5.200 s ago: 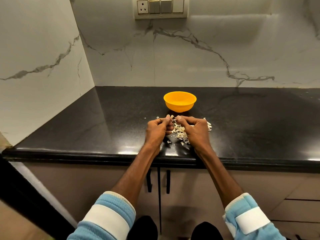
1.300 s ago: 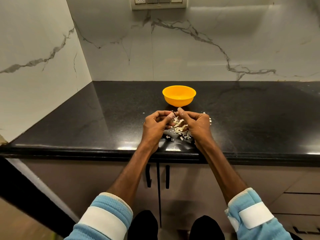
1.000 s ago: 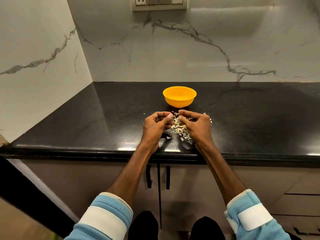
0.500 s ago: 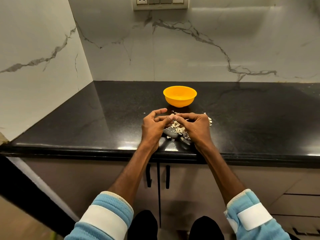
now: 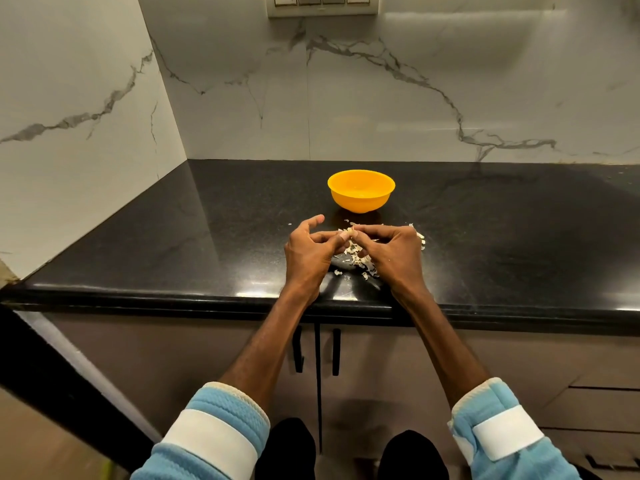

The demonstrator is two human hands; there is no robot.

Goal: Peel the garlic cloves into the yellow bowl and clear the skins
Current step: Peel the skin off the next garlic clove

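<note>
A yellow bowl [image 5: 361, 190] stands on the black counter, just beyond my hands. Both hands hover close together above a pile of pale garlic skins [image 5: 360, 259]. A small garlic clove [image 5: 349, 233] is pinched between the fingertips of my left hand [image 5: 310, 252] and my right hand [image 5: 394, 252]. My left index finger sticks up and away from the clove. The clove is mostly hidden by the fingers. More skin scraps [image 5: 419, 235] lie just right of my right hand.
The black counter [image 5: 173, 244] meets marble walls at the left and back. Its front edge [image 5: 173, 299] runs right under my wrists. Cabinet doors with dark handles [image 5: 317, 351] sit below. A switch plate [image 5: 322, 3] is on the back wall.
My hands have stayed over the skin pile, working the clove. My left index finger has lifted away from the others. The view has shifted slightly.
</note>
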